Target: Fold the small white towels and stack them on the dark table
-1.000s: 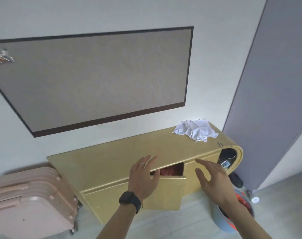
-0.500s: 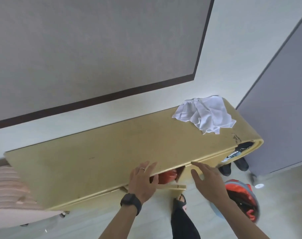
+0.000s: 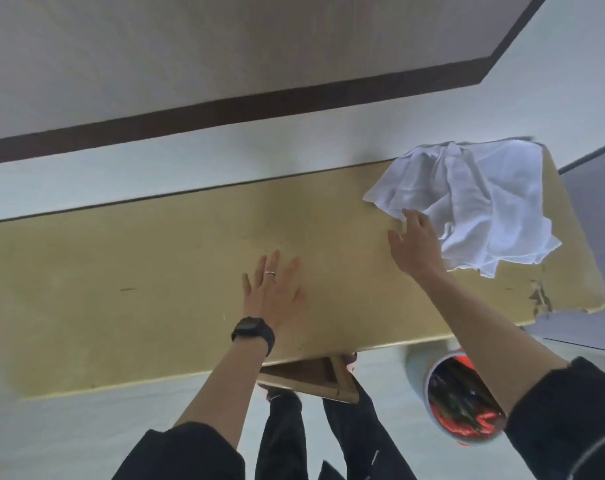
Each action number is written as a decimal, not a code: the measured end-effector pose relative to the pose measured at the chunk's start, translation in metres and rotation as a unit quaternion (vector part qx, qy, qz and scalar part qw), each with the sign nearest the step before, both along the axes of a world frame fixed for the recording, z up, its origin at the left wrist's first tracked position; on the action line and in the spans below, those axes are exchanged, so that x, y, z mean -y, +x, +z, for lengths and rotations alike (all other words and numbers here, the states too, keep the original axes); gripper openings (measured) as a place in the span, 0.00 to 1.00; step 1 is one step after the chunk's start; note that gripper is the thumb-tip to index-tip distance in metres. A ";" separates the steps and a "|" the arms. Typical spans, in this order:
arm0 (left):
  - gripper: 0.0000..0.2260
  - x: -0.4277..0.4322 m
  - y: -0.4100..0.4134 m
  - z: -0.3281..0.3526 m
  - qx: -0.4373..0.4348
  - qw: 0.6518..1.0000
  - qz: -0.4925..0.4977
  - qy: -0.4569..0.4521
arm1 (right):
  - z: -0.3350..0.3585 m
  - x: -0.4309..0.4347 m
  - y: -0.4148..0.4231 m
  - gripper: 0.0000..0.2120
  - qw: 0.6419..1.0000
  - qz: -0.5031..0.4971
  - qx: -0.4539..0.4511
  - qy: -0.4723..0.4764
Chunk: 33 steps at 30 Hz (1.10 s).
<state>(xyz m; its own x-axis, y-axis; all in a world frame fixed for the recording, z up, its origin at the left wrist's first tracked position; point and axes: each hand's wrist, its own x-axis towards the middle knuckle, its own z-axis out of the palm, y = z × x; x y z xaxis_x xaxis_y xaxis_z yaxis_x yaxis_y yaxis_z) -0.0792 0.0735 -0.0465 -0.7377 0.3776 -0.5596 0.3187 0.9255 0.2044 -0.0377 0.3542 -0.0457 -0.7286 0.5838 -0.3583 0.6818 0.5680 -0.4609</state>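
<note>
Right hand point(image 3: 415, 247), fingers apart, touches the crumpled white towels point(image 3: 484, 202), seemingly to take one. Left hand point(image 3: 273, 292), fingers spread, lies flat over the tabletop point(image 3: 138, 271), likely for balance.

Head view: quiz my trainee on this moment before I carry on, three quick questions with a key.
1. Which hand reaches the edge of the white towels? A. left B. right C. both
2. True or false: the towels are folded in a neat stack.
3. Which wrist wears the black watch?
Key: 1 B, the right hand. 2 False, they lie crumpled on the yellow cabinet top. 3 Left.
</note>
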 end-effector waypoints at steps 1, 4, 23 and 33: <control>0.29 0.001 -0.004 -0.007 0.018 1.000 0.004 -0.019 | -0.008 -0.006 -0.008 0.24 1.000 -0.008 0.007 0.001; 0.31 0.009 -0.006 -0.024 0.063 0.997 0.028 -0.046 | -0.028 -0.013 -0.020 0.16 0.999 -0.025 0.008 0.019; 0.29 0.026 -0.024 0.012 0.124 0.992 0.016 -0.020 | 0.074 0.027 -0.012 0.07 0.945 0.005 -0.303 0.119; 0.27 0.045 -0.003 0.167 -0.018 0.962 0.049 0.269 | 0.190 0.129 0.008 0.04 0.965 0.098 -0.119 -0.211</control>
